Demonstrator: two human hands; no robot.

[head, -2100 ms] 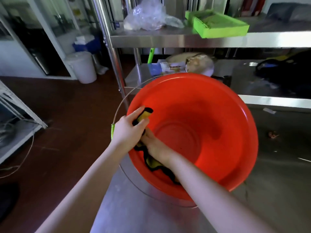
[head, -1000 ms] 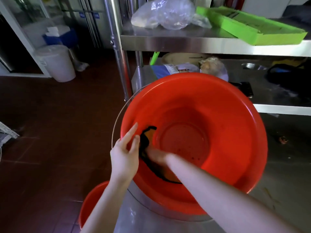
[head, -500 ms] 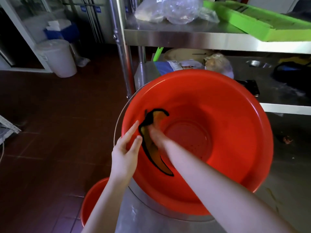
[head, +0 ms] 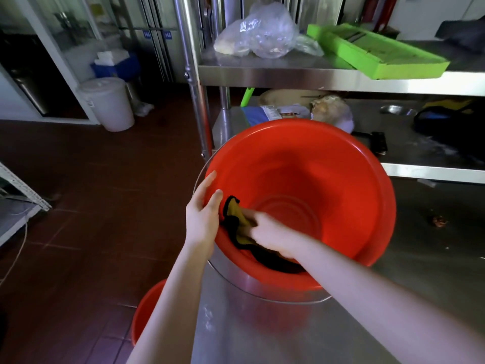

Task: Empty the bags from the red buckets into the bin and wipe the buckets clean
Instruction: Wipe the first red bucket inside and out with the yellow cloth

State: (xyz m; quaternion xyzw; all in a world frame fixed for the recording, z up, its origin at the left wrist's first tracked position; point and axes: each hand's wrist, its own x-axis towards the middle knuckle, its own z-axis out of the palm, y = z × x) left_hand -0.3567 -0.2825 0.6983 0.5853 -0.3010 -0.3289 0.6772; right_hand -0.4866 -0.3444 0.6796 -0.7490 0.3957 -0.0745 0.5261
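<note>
A large red bucket (head: 328,179) rests tilted toward me on the steel table (head: 275,334), with no bag in it. My left hand (head: 202,216) grips its near-left rim, thumb inside and fingers along the outer wall. Inside the bucket, my right hand (head: 270,235) presses a yellow cloth with a black edge (head: 237,222) against the near-left inner wall. The hand is blurred, and I cannot tell whether its fingers curl round the cloth. A second red bucket (head: 147,313) stands on the floor at the table's left edge, partly hidden by my left arm.
A steel shelf rack (head: 288,77) stands behind the bucket, holding a clear plastic bag (head: 262,35), a green tray (head: 372,53) and assorted items lower down. A white lidded bin (head: 107,103) stands on the red tile floor at the back left.
My right hand and the cloth have slid down from higher on the left inner wall toward the near side. My left hand keeps its hold on the rim.
</note>
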